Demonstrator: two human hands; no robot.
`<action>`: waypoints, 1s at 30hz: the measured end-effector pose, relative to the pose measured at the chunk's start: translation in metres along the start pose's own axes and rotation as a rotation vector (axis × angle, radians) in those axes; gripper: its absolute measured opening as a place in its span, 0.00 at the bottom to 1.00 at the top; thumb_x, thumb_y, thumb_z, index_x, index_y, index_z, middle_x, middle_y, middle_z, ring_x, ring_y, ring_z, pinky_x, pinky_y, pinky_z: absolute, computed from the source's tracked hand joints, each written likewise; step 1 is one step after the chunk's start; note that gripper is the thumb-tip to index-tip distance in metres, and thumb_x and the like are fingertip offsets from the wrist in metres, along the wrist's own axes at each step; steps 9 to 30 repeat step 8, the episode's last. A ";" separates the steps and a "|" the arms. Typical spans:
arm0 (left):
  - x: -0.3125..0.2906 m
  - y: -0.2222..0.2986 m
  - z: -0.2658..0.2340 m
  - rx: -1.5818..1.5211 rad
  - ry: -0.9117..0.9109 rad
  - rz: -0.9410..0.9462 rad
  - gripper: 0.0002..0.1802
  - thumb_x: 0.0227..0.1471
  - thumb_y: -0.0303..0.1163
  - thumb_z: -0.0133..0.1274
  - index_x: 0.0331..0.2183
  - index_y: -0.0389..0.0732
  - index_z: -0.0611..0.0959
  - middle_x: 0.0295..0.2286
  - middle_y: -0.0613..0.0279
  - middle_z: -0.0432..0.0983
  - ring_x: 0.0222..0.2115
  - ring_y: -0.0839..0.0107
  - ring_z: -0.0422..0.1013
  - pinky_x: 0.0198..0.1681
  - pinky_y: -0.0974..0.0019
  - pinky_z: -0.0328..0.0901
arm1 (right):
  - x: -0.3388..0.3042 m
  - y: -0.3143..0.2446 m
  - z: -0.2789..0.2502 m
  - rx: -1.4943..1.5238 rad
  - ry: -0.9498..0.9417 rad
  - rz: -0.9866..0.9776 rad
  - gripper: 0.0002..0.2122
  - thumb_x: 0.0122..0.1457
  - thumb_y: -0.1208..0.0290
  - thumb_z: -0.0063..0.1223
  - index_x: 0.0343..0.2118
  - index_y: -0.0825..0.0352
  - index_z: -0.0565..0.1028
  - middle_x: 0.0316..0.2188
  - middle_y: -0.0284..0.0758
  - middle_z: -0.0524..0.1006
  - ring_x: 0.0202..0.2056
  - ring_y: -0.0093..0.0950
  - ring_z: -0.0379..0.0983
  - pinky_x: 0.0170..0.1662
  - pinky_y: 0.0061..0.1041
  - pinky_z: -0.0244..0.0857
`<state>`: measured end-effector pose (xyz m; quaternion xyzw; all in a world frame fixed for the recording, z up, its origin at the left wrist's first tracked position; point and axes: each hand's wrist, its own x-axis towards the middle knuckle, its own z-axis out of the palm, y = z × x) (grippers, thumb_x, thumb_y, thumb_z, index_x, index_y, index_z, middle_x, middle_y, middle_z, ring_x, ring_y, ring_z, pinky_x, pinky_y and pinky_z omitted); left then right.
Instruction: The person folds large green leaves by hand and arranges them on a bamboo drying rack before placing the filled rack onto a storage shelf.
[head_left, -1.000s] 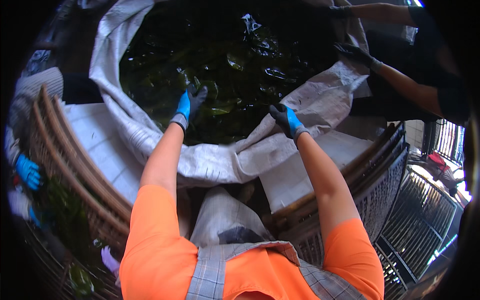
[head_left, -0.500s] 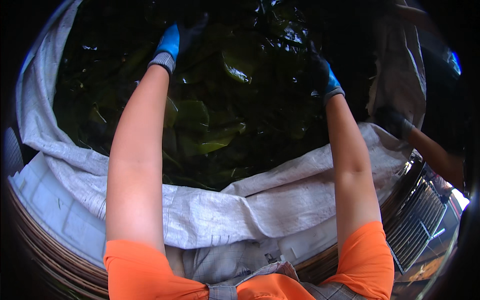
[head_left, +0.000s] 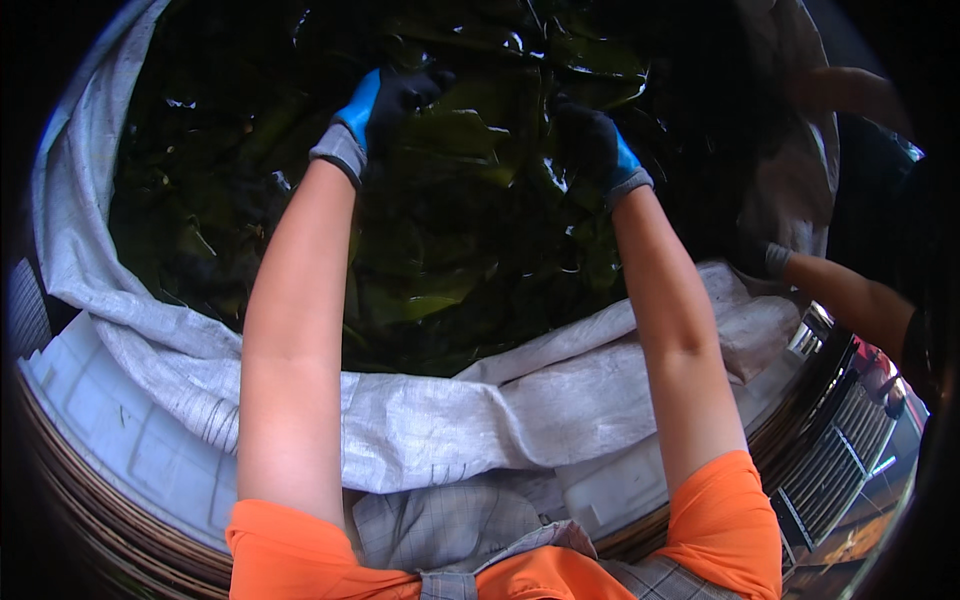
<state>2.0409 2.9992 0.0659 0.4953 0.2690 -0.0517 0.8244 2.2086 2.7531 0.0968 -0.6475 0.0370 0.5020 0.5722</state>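
Observation:
Wet, broad dark green leaves (head_left: 430, 305) fill a large container lined with pale woven sheeting (head_left: 430, 425). My left hand (head_left: 400, 100), in a blue and black glove with a grey cuff, is over the far middle of the leaves. Its fingers look curled, and whatever they hold is lost in the dark. To its right my right hand (head_left: 588, 138), gloved alike, reaches down among the leaves. Its dark fingers blend into them, so their pose is unclear. A glossy leaf (head_left: 460, 135) lies between both hands.
At the right, another person's gloved hand (head_left: 772, 258) is at the sheeting's edge, and a second arm (head_left: 850, 95) shows above it. A pale plastic rim (head_left: 130, 420) curves along the near left. Slatted dark panels (head_left: 840, 450) stand at the lower right.
Both my hands have come closer together; the right one moved left and the left one slightly right and nearer. Leaves between them have shifted. The other person's arm at the right has moved slightly.

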 end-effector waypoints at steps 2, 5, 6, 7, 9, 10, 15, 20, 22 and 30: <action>-0.020 -0.002 0.010 0.171 0.083 0.030 0.14 0.46 0.25 0.51 0.38 0.32 0.80 0.37 0.58 0.77 0.38 0.70 0.73 0.43 0.69 0.65 | -0.011 0.009 0.010 -0.144 -0.048 -0.038 0.11 0.58 0.72 0.47 0.41 0.70 0.75 0.37 0.31 0.76 0.37 0.23 0.71 0.41 0.22 0.66; -0.037 -0.018 0.016 0.072 0.071 -0.024 0.19 0.45 0.24 0.52 0.43 0.33 0.76 0.37 0.63 0.76 0.38 0.71 0.72 0.42 0.68 0.65 | -0.034 0.013 0.030 0.053 0.014 -0.086 0.08 0.57 0.75 0.48 0.37 0.70 0.75 0.33 0.29 0.75 0.32 0.22 0.70 0.36 0.21 0.66; -0.045 -0.038 0.019 -0.053 0.153 -0.088 0.28 0.44 0.20 0.50 0.51 0.35 0.69 0.43 0.61 0.73 0.38 0.69 0.72 0.43 0.68 0.65 | -0.035 0.025 0.026 0.007 0.038 -0.153 0.08 0.57 0.75 0.48 0.38 0.70 0.74 0.33 0.29 0.75 0.32 0.22 0.70 0.36 0.21 0.66; -0.056 -0.050 0.021 0.006 0.133 -0.036 0.33 0.44 0.20 0.50 0.55 0.37 0.63 0.48 0.61 0.68 0.42 0.68 0.70 0.46 0.67 0.64 | -0.038 0.034 0.029 0.006 0.085 -0.108 0.17 0.57 0.74 0.48 0.50 0.68 0.67 0.44 0.33 0.72 0.40 0.26 0.68 0.44 0.25 0.64; -0.076 -0.051 0.027 0.060 0.113 0.013 0.39 0.44 0.19 0.49 0.59 0.40 0.56 0.53 0.60 0.63 0.45 0.67 0.68 0.49 0.67 0.62 | -0.042 0.026 0.030 0.010 0.089 -0.116 0.17 0.57 0.74 0.48 0.50 0.68 0.67 0.44 0.33 0.72 0.40 0.26 0.68 0.44 0.25 0.64; -0.076 -0.051 0.027 0.060 0.113 0.013 0.39 0.44 0.19 0.49 0.59 0.40 0.56 0.53 0.60 0.63 0.45 0.67 0.68 0.49 0.67 0.62 | -0.042 0.026 0.030 0.010 0.089 -0.116 0.17 0.57 0.74 0.48 0.50 0.68 0.67 0.44 0.33 0.72 0.40 0.26 0.68 0.44 0.25 0.64; -0.076 -0.051 0.027 0.060 0.113 0.013 0.39 0.44 0.19 0.49 0.59 0.40 0.56 0.53 0.60 0.63 0.45 0.67 0.68 0.49 0.67 0.62 | -0.042 0.026 0.030 0.010 0.089 -0.116 0.17 0.57 0.74 0.48 0.50 0.68 0.67 0.44 0.33 0.72 0.40 0.26 0.68 0.44 0.25 0.64; -0.076 -0.051 0.027 0.060 0.113 0.013 0.39 0.44 0.19 0.49 0.59 0.40 0.56 0.53 0.60 0.63 0.45 0.67 0.68 0.49 0.67 0.62 | -0.042 0.026 0.030 0.010 0.089 -0.116 0.17 0.57 0.74 0.48 0.50 0.68 0.67 0.44 0.33 0.72 0.40 0.26 0.68 0.44 0.25 0.64; -0.076 -0.051 0.027 0.060 0.113 0.013 0.39 0.44 0.19 0.49 0.59 0.40 0.56 0.53 0.60 0.63 0.45 0.67 0.68 0.49 0.67 0.62 | -0.042 0.026 0.030 0.010 0.089 -0.116 0.17 0.57 0.74 0.48 0.50 0.68 0.67 0.44 0.33 0.72 0.40 0.26 0.68 0.44 0.25 0.64; -0.076 -0.051 0.027 0.060 0.113 0.013 0.39 0.44 0.19 0.49 0.59 0.40 0.56 0.53 0.60 0.63 0.45 0.67 0.68 0.49 0.67 0.62 | -0.042 0.026 0.030 0.010 0.089 -0.116 0.17 0.57 0.74 0.48 0.50 0.68 0.67 0.44 0.33 0.72 0.40 0.26 0.68 0.44 0.25 0.64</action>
